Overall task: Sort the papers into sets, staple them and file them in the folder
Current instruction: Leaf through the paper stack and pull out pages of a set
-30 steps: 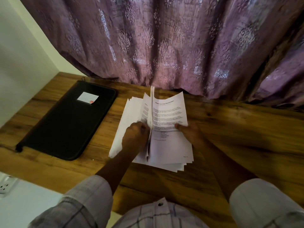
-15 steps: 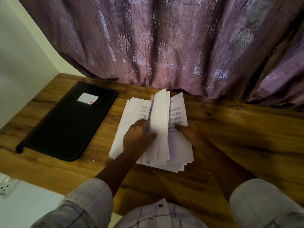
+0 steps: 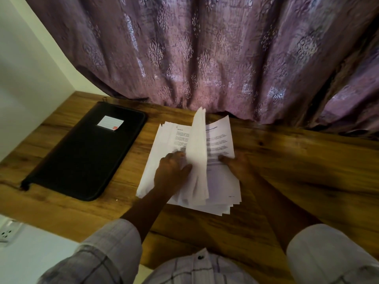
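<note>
Left hand pinches papers with curled fingers; right hand lies flat, fingers straight.

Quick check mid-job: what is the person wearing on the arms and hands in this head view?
The left hand and right hand are bare: no gloves, no watch showing. The left sleeve and right sleeve end near the elbows. They belong to a pale shirt with thin dark check lines and a dark button.
</note>
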